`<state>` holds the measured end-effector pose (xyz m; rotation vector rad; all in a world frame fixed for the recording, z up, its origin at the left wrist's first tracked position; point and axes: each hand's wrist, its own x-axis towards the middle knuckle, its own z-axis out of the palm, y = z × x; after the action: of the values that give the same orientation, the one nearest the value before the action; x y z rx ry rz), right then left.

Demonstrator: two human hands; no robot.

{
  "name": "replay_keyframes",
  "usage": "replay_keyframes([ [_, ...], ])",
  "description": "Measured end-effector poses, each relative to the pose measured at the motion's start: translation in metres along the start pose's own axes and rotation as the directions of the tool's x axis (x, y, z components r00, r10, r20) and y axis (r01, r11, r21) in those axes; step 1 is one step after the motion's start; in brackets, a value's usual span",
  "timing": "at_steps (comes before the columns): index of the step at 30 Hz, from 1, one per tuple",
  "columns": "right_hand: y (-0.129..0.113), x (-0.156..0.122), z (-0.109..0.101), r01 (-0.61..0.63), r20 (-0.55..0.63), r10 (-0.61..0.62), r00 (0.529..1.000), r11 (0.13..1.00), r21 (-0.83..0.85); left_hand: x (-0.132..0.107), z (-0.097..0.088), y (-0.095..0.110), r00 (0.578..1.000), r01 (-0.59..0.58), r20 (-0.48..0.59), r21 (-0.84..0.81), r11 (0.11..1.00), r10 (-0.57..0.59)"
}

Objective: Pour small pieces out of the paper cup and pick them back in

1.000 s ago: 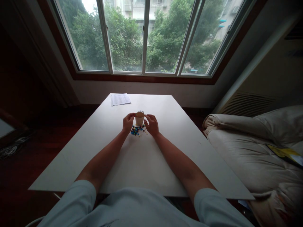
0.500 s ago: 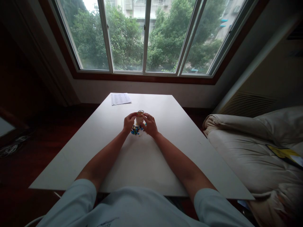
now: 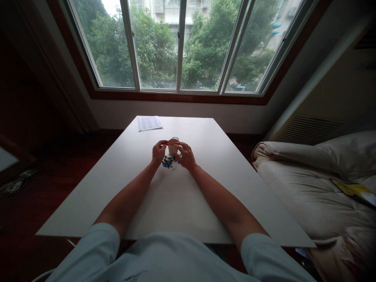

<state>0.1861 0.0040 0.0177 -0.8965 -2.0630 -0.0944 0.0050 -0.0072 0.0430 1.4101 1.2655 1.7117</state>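
Observation:
A small pale cup point(image 3: 172, 149), brownish at its top, stands upright on the white table point(image 3: 176, 203) between my hands. My left hand point(image 3: 159, 152) is at the cup's left rim, thumb and fingers drawn together in a pinch; anything between the tips is too small to make out. From the right side, my right hand point(image 3: 186, 155) curves its fingers against the cup near the rim. Small multicoloured pieces point(image 3: 169, 161), mostly blue and dark, lie in a loose heap just in front of the cup. Behind it shows a thin dark loop point(image 3: 174, 138).
Printed sheets of paper point(image 3: 149, 123) lie at the table's far left corner. A cushioned beige sofa point(image 3: 293, 192) stands along the right, with a yellow item point(image 3: 349, 188) on it. Beyond the far edge is a wall with a window point(image 3: 179, 47). Cables point(image 3: 17, 184) lie on the floor at left.
My left fingertips have drawn slightly left from over the cup's top. A small green spot by the fingertips no longer shows, and more of the cup's top is visible.

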Motion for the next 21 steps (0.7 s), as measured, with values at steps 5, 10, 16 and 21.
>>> replay_keyframes([
  [5, -0.004, 0.0, -0.003, -0.002, -0.057, 0.003, 0.998, 1.0, 0.015, 0.008, -0.01, -0.015, 1.0, 0.015, -0.019, 0.083, 0.996, -0.014],
  [10, -0.01, 0.001, -0.004, 0.052, -0.024, -0.051, 0.998, 0.998, 0.043, 0.014, -0.015, -0.027, 0.998, 0.06, 0.011, 0.086, 0.995, -0.061],
  [16, -0.005, 0.0, -0.002, 0.031, -0.011, -0.03, 0.999, 0.998, 0.049, 0.015, -0.019, -0.034, 0.988, 0.081, 0.114, 0.17, 0.982, -0.102],
  [21, -0.002, 0.0, -0.001, 0.003, -0.03, -0.001, 1.0, 0.998, 0.057, 0.014, -0.022, -0.042, 0.981, 0.022, 0.167, 0.414, 0.91, -0.1],
])
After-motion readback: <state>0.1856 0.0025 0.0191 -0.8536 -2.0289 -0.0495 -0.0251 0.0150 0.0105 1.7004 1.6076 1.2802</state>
